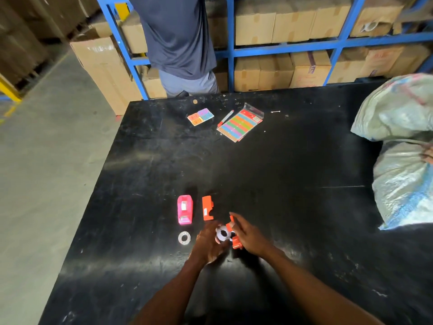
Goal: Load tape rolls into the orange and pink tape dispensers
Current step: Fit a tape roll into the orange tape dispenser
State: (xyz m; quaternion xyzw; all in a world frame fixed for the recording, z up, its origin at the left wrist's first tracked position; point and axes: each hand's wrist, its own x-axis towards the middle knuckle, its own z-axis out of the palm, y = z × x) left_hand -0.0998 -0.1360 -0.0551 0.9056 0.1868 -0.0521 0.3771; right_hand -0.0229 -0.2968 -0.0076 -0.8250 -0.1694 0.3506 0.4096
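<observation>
On the black table point(293, 174), my left hand point(207, 242) pinches a clear tape roll point(222, 233) against an orange dispenser half point(235, 239), which my right hand point(249, 234) holds from the right. The other orange dispenser half point(207, 208) lies flat just beyond my hands. To its left the pink dispenser point(185, 209) rests with its top open. A second clear tape roll point(184, 238) lies flat in front of the pink dispenser, apart from my left hand.
Far across the table lie a small pad of coloured sticky notes point(200, 116), a red pen point(225, 118) and a pack of coloured strips point(241, 125). Large woven sacks point(398, 146) fill the right edge. A person point(180, 45) stands at the far side before blue shelves of cartons.
</observation>
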